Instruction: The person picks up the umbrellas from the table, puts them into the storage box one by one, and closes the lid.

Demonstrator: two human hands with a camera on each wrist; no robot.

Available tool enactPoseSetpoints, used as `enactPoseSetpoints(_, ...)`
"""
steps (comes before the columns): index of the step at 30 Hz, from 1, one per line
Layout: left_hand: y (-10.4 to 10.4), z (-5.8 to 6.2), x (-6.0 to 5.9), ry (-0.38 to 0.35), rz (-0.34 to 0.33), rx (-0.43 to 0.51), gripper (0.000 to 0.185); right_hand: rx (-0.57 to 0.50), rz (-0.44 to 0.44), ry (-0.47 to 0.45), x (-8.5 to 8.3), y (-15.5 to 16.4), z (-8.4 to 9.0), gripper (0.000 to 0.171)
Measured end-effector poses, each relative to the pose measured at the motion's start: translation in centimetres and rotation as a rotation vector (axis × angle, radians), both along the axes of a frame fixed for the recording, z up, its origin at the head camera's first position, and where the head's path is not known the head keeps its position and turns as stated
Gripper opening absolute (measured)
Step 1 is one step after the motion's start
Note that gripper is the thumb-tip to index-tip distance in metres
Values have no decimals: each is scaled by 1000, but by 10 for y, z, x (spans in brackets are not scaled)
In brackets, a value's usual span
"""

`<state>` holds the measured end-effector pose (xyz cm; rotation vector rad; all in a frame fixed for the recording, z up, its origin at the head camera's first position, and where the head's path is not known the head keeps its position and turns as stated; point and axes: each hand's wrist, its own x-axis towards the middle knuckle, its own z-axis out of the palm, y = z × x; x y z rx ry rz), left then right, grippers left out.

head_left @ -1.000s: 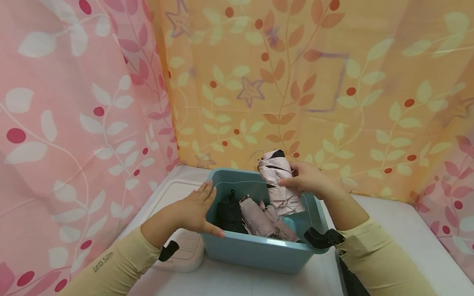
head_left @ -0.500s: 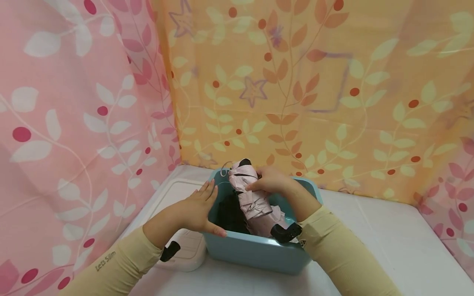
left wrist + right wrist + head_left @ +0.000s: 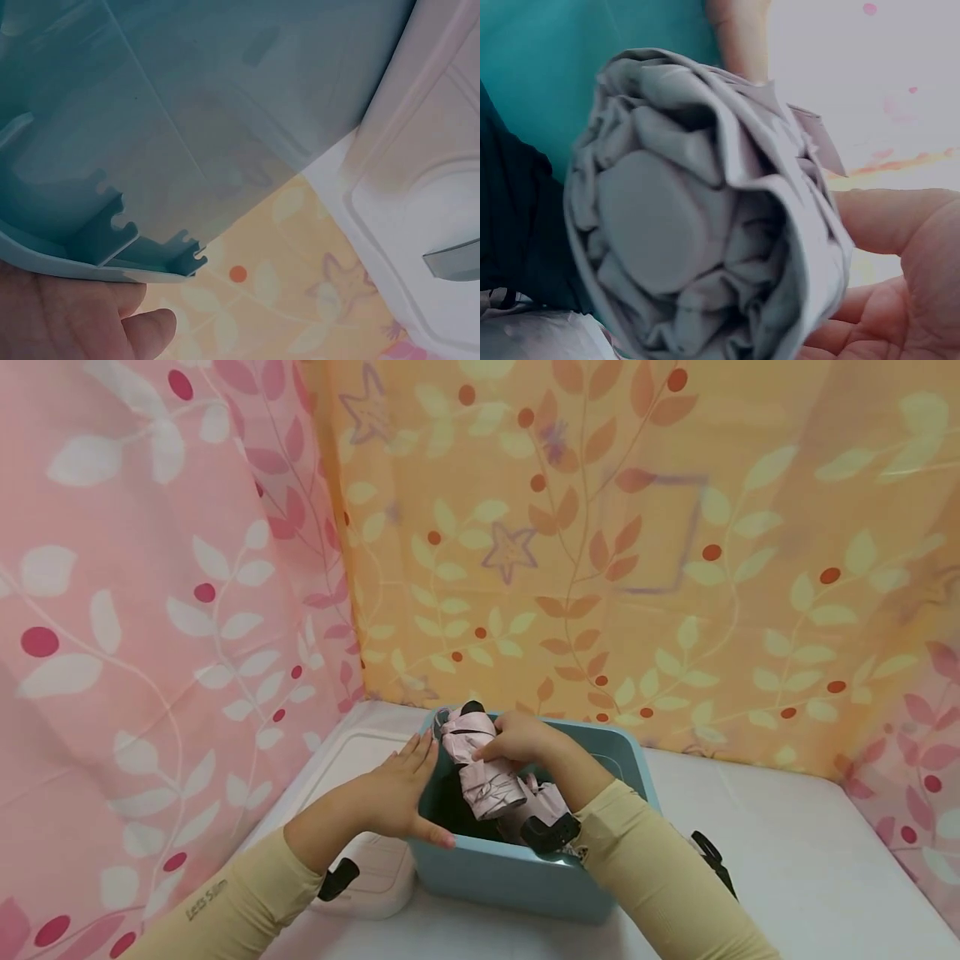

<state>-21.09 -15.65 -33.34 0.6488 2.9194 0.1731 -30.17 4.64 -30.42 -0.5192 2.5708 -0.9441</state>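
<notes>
My right hand (image 3: 531,742) grips a folded pink umbrella (image 3: 480,777) above the left part of a blue plastic bin (image 3: 517,881). In the right wrist view the rolled end of that umbrella (image 3: 705,217) faces the camera, with my right hand (image 3: 885,285) curled round its side. Another pinkish folded umbrella (image 3: 536,806) lies in the bin, partly hidden by my wrist. A black bundle (image 3: 517,217) shows beside it in the right wrist view. My left hand (image 3: 382,793) rests on the bin's left rim with fingers stretched out; its fingers touch the rim in the left wrist view.
A white lid (image 3: 375,868) lies on the white table (image 3: 765,827) to the bin's left, partly under my left forearm. A black object (image 3: 712,860) shows beside my right sleeve. Pink and orange patterned curtains (image 3: 510,610) stand behind and at the sides.
My right hand has carried the pink umbrella leftward and lower, from over the bin's right side to its left side. My left hand has stayed on the rim.
</notes>
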Motion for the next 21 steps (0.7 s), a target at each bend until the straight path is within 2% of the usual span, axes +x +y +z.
enactPoseSetpoints(5,-1,-1,0,-4,-2,-1,128,-23,-12,-56,0,0,-3,26)
enactPoseSetpoints(21,-1,-1,0,-17,2,3,129,-63,-1,-90,1,1,-5,24)
